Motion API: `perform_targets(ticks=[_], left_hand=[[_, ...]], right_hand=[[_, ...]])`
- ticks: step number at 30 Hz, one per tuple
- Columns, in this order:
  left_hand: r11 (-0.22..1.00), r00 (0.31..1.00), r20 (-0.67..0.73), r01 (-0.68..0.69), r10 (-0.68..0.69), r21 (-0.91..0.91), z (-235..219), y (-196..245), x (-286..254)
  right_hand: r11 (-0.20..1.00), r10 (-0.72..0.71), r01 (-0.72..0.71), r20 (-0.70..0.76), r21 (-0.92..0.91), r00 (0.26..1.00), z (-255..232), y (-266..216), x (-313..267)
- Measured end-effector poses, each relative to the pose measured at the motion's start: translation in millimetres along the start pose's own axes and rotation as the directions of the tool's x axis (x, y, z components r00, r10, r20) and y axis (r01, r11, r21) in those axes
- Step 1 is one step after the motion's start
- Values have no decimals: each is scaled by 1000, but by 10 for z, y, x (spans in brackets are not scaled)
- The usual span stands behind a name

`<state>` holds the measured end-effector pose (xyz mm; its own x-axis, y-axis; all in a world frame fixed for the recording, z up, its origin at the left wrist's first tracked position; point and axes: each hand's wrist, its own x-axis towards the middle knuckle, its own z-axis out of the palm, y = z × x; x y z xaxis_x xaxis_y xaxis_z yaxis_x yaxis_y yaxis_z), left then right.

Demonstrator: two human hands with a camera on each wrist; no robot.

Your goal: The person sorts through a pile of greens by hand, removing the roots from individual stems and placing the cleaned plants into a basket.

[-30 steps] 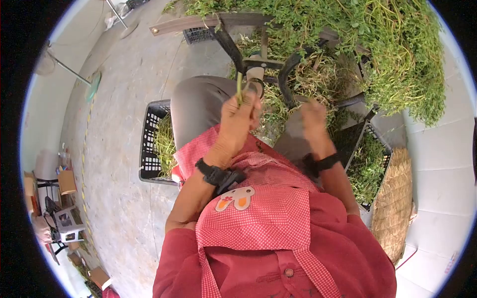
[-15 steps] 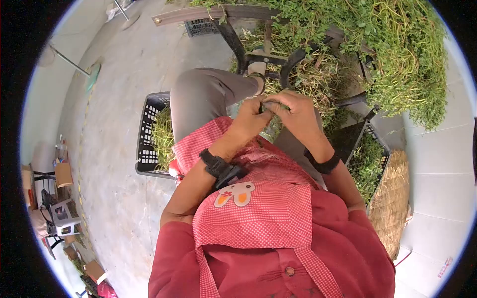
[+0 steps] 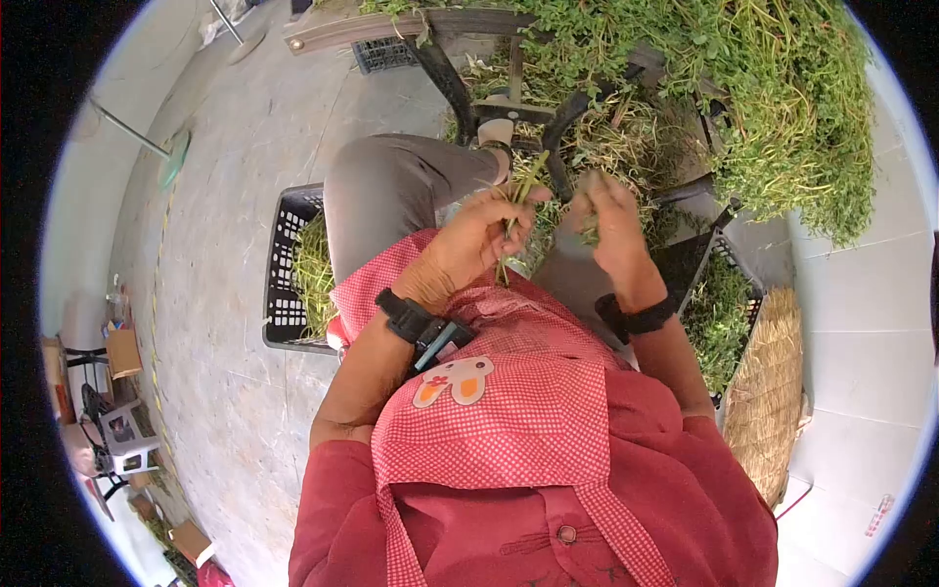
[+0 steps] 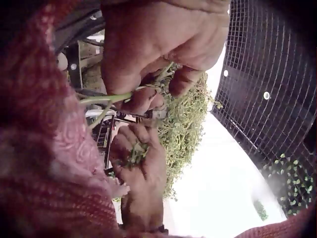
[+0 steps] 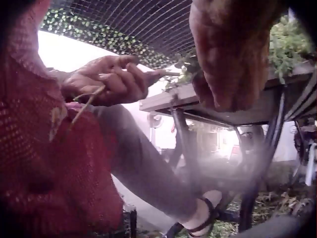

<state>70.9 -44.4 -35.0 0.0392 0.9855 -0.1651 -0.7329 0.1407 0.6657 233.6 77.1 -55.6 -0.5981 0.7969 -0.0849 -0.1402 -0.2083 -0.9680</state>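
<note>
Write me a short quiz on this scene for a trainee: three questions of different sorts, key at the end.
1. What does the left hand hold?
a) a knife
b) green stems
c) a sponge

2. True or false: leafy bits show in the curled fingers of the right hand.

3. Fill in the colour: the crate beside the person's left knee is ____.

Key: 1 b; 2 true; 3 black.

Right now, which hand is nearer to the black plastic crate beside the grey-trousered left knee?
Left. The left hand is across the knee from the crate; the right hand is farther off, beyond the left hand.
</note>
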Motion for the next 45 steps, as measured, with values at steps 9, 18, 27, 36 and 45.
perform_targets(ticks=[9, 18, 27, 36, 45], left_hand=[[991, 997, 2, -79, 79, -104, -312, -5, -30], [971, 1000, -5, -18, 18, -238, -254, 63, -38], [965, 973, 209, -40, 97, -261, -135, 97, -58], [963, 966, 198, -116, 166, -245, -131, 95, -50], [950, 960, 131, -215, 248, -227, -173, 101, -34]], right_hand=[[999, 31, -27, -756, 18, 654, -2554, -15, -402], [941, 35, -305, -853, -148, 521, -3537, 56, -1285], [946, 279, -323, -496, -2, 822, -2479, 811, -742], [913, 111, -105, -8, -395, 994, -581, -88, -222], [949, 208, -52, 497, -310, 843, 290, -172, -274]])
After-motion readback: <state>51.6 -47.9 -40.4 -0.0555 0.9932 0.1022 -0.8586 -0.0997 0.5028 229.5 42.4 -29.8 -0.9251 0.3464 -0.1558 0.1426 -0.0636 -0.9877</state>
